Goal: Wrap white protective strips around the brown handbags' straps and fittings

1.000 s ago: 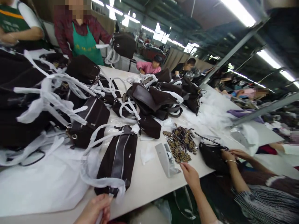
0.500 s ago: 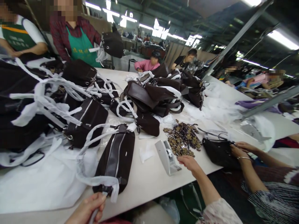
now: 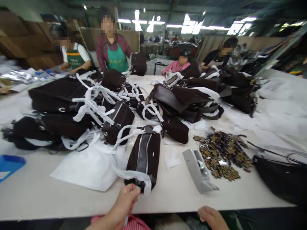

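Observation:
My left hand [image 3: 127,198] is closed in a pinch at the near end of a dark brown handbag [image 3: 150,159]. A pale strip shows at its fingertips and below the palm; its kind is unclear. A white-wrapped handle [image 3: 120,171] loops along the bag's left side and over its near end. My right hand [image 3: 212,217] is at the table's front edge, fingers closed; I cannot make out what, if anything, is in them. Just beyond it stands a grey tape dispenser [image 3: 199,171]. Behind the dispenser lies a heap of bronze-coloured metal charms with dark straps [image 3: 224,153].
More dark handbags [image 3: 189,95] are piled across the table [image 3: 172,199]. White wrapping sheet [image 3: 88,166] lies left of the near bag, a blue object [image 3: 11,166] farther left. Another dark bag [image 3: 280,175] is at right. Several co-workers, one in a green apron [image 3: 117,59], are across the table.
The view has swung left and levelled. My right hand has drawn back from beside the tape dispenser to the table edge. My left hand stays at the bag's near end.

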{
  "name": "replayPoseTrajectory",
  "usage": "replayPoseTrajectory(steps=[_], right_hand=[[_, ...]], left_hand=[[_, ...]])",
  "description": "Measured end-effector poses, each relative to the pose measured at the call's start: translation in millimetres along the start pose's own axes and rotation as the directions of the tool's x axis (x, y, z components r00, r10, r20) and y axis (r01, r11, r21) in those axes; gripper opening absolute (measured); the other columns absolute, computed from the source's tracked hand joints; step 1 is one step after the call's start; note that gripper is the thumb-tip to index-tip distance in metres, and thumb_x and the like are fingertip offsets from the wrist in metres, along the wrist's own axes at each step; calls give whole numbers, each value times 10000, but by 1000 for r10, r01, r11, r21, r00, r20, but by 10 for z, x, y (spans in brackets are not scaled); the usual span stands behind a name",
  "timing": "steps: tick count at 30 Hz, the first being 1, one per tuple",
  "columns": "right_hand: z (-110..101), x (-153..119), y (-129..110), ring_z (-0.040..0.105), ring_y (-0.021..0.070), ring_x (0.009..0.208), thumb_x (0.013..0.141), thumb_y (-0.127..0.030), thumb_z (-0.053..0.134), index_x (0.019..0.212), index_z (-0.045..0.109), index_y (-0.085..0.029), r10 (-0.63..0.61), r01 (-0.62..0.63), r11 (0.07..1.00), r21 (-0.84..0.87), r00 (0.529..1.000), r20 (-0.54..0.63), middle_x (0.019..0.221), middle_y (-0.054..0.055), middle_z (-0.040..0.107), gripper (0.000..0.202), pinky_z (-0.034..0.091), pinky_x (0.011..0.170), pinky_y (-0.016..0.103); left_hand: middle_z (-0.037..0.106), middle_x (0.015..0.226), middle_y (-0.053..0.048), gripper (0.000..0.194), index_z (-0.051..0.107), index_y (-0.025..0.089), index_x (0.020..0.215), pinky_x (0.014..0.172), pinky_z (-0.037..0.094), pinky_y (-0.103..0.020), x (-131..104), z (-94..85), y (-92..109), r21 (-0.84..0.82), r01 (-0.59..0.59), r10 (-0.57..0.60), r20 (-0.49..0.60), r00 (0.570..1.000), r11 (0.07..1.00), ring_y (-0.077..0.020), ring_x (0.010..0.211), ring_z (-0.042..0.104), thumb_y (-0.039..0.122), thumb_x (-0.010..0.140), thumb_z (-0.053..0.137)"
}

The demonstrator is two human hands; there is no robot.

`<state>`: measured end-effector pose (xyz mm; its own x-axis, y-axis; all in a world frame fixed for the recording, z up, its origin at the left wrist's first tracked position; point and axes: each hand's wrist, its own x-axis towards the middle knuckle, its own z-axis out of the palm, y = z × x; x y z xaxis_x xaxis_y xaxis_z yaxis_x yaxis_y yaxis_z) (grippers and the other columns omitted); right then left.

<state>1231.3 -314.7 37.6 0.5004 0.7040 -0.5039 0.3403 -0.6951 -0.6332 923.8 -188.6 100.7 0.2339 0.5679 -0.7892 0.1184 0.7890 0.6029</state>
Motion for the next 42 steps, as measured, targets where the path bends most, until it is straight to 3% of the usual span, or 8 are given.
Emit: replayPoseTrajectory(steps=[1,3,6,10,14,19,28,42], right_hand=[[122,-149,-159,475,172,512,678,-578,553,442,515,-213,-41,34,997,63,993,114,466,3,512,437,359,534,307],[387,-462,-565,485,158,581,702,-531,601,632,614,-198,-153,25,962,274,876,458,574,-5,564,340,367,583,279],[784,-821,-1227,442,129,540,746,-489,608,693,589,-194,-285,-39,887,460,738,612,559,-24,543,301,346,574,262],[1121,-890,-1701,421,128,581,797,-466,552,674,542,-193,-342,108,875,472,828,445,592,-36,475,300,338,576,252],[1218,-704,-1695,422,131,560,779,-417,526,602,510,-195,-342,259,920,293,897,280,559,-42,447,284,319,552,258],[1210,-550,-1678,442,136,534,739,-397,524,561,499,-200,-296,258,953,157,903,312,521,-39,472,266,323,541,262],[1237,-427,-1699,435,131,507,682,-417,575,511,490,-204,-244,191,967,169,888,390,471,-42,467,286,324,528,267],[1298,-486,-1624,436,157,567,789,-497,526,575,480,-214,-347,318,936,151,906,243,547,-37,445,357,334,569,282]], left_hand=[[309,442,128,447,330,230,643,403,66,-187,-6,15,-8,1,-26,26,-8,1000,1000,-20,373,147,527,562,654],[309,460,123,401,359,219,644,420,97,-192,-11,33,-40,-8,-106,106,-25,994,994,-27,399,169,489,584,649],[298,482,118,368,379,210,640,446,154,-200,13,37,-118,-14,-198,198,-42,979,980,-42,435,204,467,611,641],[340,539,92,308,378,209,641,494,241,-216,96,14,-224,-11,-273,272,-26,962,962,-73,507,306,423,631,599],[357,572,76,211,389,205,648,545,283,-236,158,-40,-275,54,-338,339,-23,940,940,-96,566,343,358,655,534],[332,580,81,146,404,202,670,556,266,-240,171,-98,-294,107,-363,364,17,931,926,-94,562,318,289,704,515],[382,603,61,120,429,194,688,590,284,-245,152,-128,-245,87,-359,355,59,933,929,-106,600,344,271,727,512],[350,620,73,311,419,198,719,557,255,-226,13,-143,-119,-44,-340,343,139,929,939,-90,589,312,438,717,616]])
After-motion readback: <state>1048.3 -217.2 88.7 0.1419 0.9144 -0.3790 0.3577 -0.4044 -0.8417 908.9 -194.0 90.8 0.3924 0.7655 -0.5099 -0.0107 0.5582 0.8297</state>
